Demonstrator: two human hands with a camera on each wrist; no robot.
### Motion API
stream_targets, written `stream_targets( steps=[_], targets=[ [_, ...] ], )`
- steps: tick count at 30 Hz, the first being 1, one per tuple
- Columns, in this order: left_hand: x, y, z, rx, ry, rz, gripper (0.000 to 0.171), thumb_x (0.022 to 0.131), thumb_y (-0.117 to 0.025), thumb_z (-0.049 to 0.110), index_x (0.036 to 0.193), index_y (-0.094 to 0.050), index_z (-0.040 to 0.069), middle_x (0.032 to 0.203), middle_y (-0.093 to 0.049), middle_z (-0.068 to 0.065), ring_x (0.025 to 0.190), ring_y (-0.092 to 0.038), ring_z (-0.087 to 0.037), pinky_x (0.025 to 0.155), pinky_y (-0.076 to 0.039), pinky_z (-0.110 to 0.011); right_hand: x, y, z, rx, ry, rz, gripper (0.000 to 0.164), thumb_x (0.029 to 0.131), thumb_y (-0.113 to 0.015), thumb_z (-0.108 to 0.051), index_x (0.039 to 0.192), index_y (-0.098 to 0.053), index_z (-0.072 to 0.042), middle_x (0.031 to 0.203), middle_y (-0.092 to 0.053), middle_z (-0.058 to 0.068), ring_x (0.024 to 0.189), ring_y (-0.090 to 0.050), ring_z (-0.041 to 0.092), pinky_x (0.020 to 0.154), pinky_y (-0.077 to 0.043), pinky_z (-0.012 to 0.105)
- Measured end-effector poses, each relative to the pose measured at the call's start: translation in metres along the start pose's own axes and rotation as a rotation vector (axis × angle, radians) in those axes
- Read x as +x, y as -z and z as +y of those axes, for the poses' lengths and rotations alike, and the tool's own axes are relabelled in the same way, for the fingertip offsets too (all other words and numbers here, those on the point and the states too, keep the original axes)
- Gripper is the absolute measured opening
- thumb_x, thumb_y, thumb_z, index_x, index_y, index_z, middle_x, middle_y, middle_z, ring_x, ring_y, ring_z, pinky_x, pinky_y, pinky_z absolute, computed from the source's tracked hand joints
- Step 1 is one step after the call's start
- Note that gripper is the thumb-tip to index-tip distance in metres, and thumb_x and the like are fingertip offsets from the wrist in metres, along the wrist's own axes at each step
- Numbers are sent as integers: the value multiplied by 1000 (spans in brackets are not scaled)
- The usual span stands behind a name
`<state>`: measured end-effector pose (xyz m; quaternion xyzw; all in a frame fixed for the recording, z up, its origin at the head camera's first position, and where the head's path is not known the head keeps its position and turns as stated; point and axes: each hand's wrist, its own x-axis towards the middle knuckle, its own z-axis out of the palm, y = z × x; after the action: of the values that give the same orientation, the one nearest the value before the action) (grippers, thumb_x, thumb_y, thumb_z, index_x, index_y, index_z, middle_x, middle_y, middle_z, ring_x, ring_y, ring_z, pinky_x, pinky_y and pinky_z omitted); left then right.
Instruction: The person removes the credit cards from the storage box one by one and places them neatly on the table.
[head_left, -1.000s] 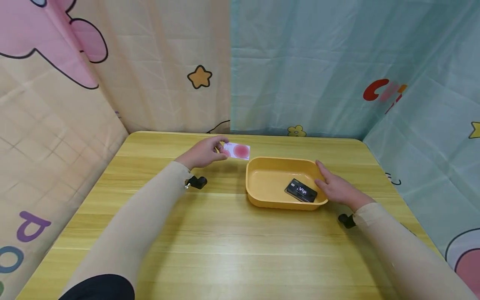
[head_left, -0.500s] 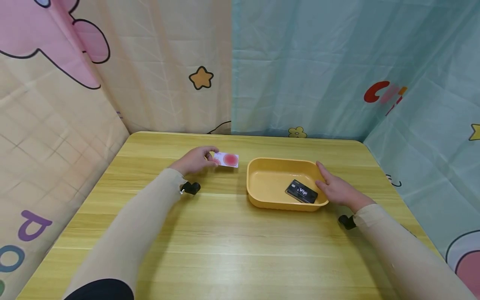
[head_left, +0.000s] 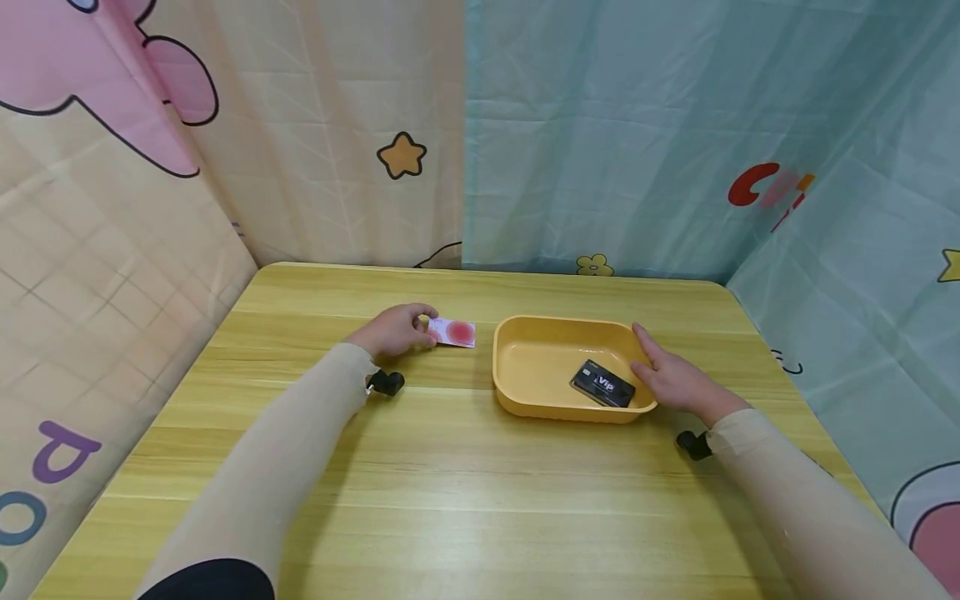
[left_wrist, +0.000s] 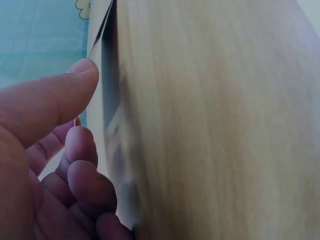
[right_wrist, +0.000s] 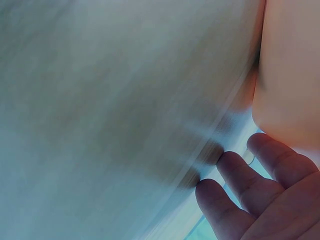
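Between thumb and fingertips, my left hand [head_left: 395, 330] pinches a white and pink card [head_left: 456, 333] by its left end, low over the table left of the yellow plastic basin [head_left: 540, 407]. Seen nearly edge-on in the left wrist view, the card [left_wrist: 102, 29] extends past the thumb of the left hand [left_wrist: 55, 135]. My right hand [head_left: 678, 379] holds the basin's right side, thumb over the rim and fingers outside. Black VIP cards [head_left: 603, 384] lie inside near its right front corner. In the right wrist view, fingers of the right hand [right_wrist: 260, 185] are beside the basin wall [right_wrist: 290, 70].
The wood-grain table [head_left: 450, 500] runs back to a printed curtain [head_left: 600, 125], with more curtain along the left and right sides. A small black device [head_left: 386, 383] sits at the left wrist, another black device [head_left: 693, 444] at the right.
My left hand first moves left, away from the basin, and then lowers the card nearer the table. The right hand, the basin and the black cards stay in place.
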<state>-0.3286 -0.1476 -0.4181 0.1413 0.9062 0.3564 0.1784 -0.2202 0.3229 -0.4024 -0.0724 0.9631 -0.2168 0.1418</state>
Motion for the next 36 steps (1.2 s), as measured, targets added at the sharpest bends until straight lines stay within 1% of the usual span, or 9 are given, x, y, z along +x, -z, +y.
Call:
stream_targets(
  steps=[6, 10, 16, 22, 27, 36],
  targets=[
    [2, -3, -1, 14, 5, -7, 50, 98, -76, 24, 143, -58, 14, 105, -60, -8, 88, -53, -23, 79, -44, -34, 1, 0, 1, -7, 7, 3, 73, 114, -36, -31, 168, 7, -6, 167, -18, 37, 148, -31, 60, 121, -25, 69],
    [4, -5, -1, 34, 10, -16, 51, 96, -78, 23, 142, -59, 13, 106, -60, -10, 92, -54, -24, 83, -44, -36, 1, 0, 0, -1, -2, -5, 74, 114, -37, -31, 168, 8, -7, 167, -17, 37, 149, -30, 60, 121, -24, 69],
    [5, -6, -2, 70, 24, -14, 53, 95, -79, 27, 142, -60, 14, 110, -59, -10, 99, -53, -26, 89, -42, -38, 1, 0, -1, 10, -20, -14, 75, 114, -37, -32, 168, 9, -8, 168, -17, 37, 149, -29, 61, 121, -23, 69],
    [4, -7, 0, 78, 21, -11, 54, 94, -79, 27, 143, -60, 14, 113, -59, -11, 102, -53, -27, 91, -42, -39, 1, 0, 0, 6, -13, -9, 75, 114, -37, -32, 168, 9, -8, 167, -18, 37, 149, -29, 61, 121, -24, 70],
    [6, -7, -1, 87, 31, -10, 55, 94, -79, 27, 144, -60, 15, 115, -60, -11, 104, -53, -27, 94, -42, -40, 0, 0, 0, 7, -4, -4, 74, 114, -37, -31, 168, 8, -8, 168, -18, 36, 149, -29, 60, 121, -24, 70],
    [8, -7, -2, 63, 53, -16, 54, 93, -80, 28, 143, -61, 18, 112, -58, -10, 100, -52, -27, 88, -42, -39, 0, 0, -1, 11, 2, 3, 74, 114, -38, -30, 168, 7, -8, 168, -16, 35, 150, -28, 60, 122, -23, 69]
  ],
)
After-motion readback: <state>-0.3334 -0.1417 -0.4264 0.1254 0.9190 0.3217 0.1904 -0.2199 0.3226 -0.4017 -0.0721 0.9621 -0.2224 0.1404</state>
